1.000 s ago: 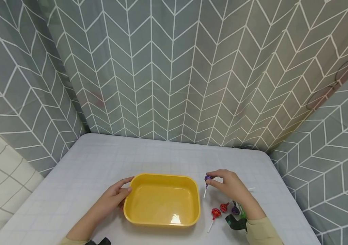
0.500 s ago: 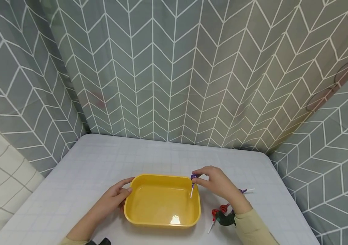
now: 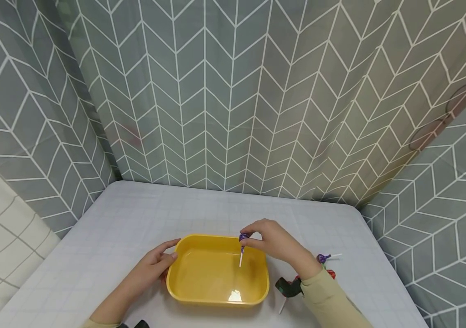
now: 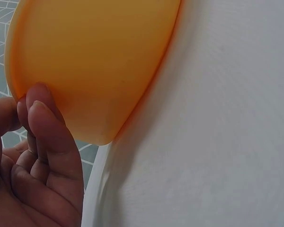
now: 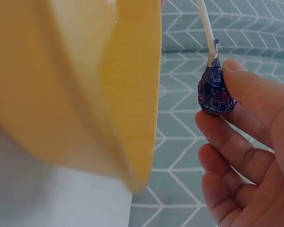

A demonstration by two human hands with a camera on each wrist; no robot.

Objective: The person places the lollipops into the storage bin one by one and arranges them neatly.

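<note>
Thumb and fingertips of the right hand (image 3: 271, 239) pinch a round, purple-wrapped lollipop (image 3: 243, 237) by its head, white stick (image 3: 240, 259) down, above a yellow plastic tray (image 3: 212, 278). The left hand (image 3: 152, 263), fingers bent, grips the tray's left edge, seemingly steadying it.

One yellow tray (image 3: 218, 278), one table (image 3: 200, 207), two purple lollipops (image 3: 243, 237) (image 3: 322, 258) and my two hands (image 3: 151, 265) (image 3: 270, 238) were visible; partly hidden red lollipops (image 3: 331, 274) I could not count.
</note>
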